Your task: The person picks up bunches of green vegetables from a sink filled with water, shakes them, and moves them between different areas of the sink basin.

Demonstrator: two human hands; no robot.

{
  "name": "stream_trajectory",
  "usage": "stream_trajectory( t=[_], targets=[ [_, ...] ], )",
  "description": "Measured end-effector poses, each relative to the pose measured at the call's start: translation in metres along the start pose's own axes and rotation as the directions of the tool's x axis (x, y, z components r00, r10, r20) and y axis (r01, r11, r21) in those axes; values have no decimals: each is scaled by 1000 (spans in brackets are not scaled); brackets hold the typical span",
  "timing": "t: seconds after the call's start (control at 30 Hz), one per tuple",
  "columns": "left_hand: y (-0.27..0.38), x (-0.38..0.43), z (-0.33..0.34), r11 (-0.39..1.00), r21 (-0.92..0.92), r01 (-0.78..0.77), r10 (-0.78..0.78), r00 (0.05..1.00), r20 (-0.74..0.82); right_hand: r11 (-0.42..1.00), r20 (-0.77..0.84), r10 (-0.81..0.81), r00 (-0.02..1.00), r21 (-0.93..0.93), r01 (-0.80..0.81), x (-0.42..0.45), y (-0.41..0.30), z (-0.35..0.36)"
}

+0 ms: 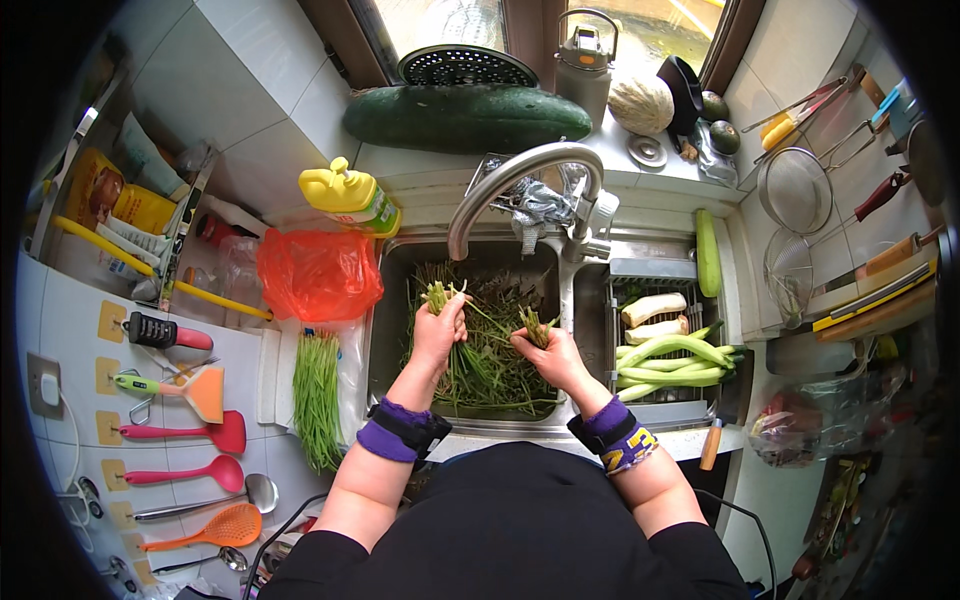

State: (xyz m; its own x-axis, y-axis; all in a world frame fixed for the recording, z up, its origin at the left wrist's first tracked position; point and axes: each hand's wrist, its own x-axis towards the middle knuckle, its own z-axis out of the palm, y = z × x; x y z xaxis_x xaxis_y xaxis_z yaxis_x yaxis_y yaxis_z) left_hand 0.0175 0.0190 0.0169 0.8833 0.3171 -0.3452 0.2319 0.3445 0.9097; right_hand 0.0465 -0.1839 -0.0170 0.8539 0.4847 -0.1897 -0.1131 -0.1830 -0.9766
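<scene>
My left hand [441, 330] grips a bunch of green stalks [437, 295], their pale cut ends poking up above the fist and the greens hanging below it. In my right hand [551, 352] is a smaller clump of stalk ends and brownish trimmings [532, 324]. Both hands are over the left basin of a steel sink [377, 375], a short way apart. Loose green and brown plant scraps [506, 292] cover much of that basin. A thin green stalk stretches between the two hands. Left of the sink lies a neat bundle of long thin greens [316, 397].
A curved steel faucet [525, 154] arches over the basin. A rack [652, 268] on the right holds long green vegetables [671, 360] and pale root pieces [654, 307]. Beside the sink are a red plastic bag [319, 274] and a yellow jug [349, 195]. A knife handle [711, 444] juts over the front edge.
</scene>
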Motion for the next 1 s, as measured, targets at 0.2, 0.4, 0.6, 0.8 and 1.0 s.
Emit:
stream_trajectory(
  t=[0.2,0.4,0.6,0.8,1.0],
  targets=[
    [4,2,-7,996,-36,-87,82,990,-112,999,-10,-31,999,13,31,-2,1,1],
    [18,10,-27,995,-74,-71,62,992,-113,989,17,134,991,-66,-133,-1,12,-7],
    [4,-4,-12,988,154,-13,23,998,-62,978,99,92,991,180,-109,8,29,5],
    [-4,-18,24,967,254,-20,-31,980,195,958,302,171,938,172,-230,7,2,7],
    [-5,-7,18,959,282,-13,13,1000,4,937,320,138,937,263,-228,2,-12,3]
  ],
)
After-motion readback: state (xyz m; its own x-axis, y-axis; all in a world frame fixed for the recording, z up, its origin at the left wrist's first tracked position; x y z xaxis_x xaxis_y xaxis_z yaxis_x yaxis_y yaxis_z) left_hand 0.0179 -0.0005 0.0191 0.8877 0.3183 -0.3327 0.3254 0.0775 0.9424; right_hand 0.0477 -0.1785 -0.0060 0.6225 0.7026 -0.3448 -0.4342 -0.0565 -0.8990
